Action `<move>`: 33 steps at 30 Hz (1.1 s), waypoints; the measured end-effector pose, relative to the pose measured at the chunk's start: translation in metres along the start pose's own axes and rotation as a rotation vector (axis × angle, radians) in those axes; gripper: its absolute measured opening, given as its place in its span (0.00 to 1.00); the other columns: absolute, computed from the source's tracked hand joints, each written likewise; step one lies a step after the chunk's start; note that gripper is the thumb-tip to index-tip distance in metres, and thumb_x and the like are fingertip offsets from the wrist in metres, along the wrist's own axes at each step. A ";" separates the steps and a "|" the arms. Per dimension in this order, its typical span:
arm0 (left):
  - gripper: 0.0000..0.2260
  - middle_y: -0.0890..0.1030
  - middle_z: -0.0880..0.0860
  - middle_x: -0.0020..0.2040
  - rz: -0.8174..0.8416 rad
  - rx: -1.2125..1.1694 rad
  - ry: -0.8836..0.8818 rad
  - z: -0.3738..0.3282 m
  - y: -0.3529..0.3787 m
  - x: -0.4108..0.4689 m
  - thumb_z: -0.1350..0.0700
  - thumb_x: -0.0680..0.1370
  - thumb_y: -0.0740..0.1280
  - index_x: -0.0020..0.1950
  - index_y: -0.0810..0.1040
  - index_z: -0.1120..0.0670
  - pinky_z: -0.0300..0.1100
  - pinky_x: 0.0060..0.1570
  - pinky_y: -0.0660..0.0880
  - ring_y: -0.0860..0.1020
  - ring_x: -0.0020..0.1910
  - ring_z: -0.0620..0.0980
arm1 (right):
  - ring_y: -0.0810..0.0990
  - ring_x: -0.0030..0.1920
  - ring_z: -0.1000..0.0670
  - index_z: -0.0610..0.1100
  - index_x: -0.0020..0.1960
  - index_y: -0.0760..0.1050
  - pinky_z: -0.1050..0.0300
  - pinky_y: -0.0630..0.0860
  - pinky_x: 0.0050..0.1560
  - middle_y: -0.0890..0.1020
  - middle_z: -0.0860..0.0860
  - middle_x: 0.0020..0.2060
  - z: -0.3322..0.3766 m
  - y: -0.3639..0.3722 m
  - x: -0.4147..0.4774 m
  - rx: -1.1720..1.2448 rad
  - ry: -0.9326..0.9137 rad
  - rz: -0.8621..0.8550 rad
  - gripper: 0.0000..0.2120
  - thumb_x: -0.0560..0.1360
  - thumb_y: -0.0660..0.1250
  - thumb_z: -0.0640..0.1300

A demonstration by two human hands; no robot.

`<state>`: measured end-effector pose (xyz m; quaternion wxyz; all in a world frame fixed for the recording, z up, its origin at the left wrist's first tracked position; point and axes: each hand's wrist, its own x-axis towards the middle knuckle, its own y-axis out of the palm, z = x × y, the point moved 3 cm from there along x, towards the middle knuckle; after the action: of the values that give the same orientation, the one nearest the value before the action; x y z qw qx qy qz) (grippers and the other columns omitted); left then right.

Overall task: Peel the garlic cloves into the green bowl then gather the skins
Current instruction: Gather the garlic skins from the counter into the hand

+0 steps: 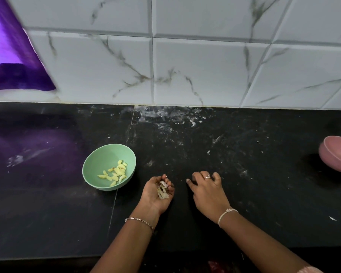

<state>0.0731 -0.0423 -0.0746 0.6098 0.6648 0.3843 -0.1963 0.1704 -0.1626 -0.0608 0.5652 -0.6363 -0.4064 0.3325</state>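
Observation:
The green bowl point(91, 166) stands on the black counter left of centre, with several peeled yellow garlic cloves point(115, 172) in it. Just right of the bowl my left hand point(155, 196) lies palm up, fingers curled round a small heap of pale garlic skins point(162, 191). My right hand point(208, 191) is palm down on the counter a little further right, its fingers bent with the tips on the surface; whether anything lies under it is hidden.
A pink bowl point(336, 156) sits tilted at the right edge. The black counter point(185, 150) carries white smears and specks near the tiled wall point(185, 66). One small white scrap point(332, 218) lies at the right front. A purple sheet point(12, 62) hangs top left.

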 end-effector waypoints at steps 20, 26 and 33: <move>0.12 0.74 0.52 0.27 -0.004 -0.042 0.036 -0.008 -0.013 -0.011 0.60 0.79 0.55 0.38 0.73 0.58 0.34 0.23 0.70 0.71 0.29 0.47 | 0.62 0.63 0.56 0.67 0.57 0.77 0.52 0.52 0.61 0.67 0.62 0.57 0.013 -0.037 0.020 0.594 0.195 0.050 0.13 0.78 0.63 0.51; 0.12 0.75 0.56 0.35 0.101 -0.122 -0.042 -0.005 -0.006 -0.010 0.58 0.81 0.53 0.42 0.73 0.60 0.40 0.32 0.79 0.75 0.34 0.49 | 0.62 0.63 0.57 0.59 0.50 0.83 0.51 0.52 0.63 0.70 0.64 0.55 0.040 -0.065 0.024 0.765 0.089 0.035 0.07 0.75 0.68 0.57; 0.12 0.75 0.58 0.39 0.161 -0.115 -0.080 -0.003 0.001 -0.018 0.58 0.80 0.54 0.39 0.72 0.59 0.48 0.53 0.75 0.76 0.41 0.54 | 0.65 0.59 0.57 0.56 0.40 0.80 0.53 0.51 0.55 0.72 0.62 0.50 0.052 -0.075 0.022 0.554 0.126 -0.111 0.05 0.69 0.73 0.55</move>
<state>0.0623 -0.0444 -0.0604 0.6754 0.6491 0.3158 -0.1507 0.1239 -0.1178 0.0068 0.7589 -0.4539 -0.2985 0.3591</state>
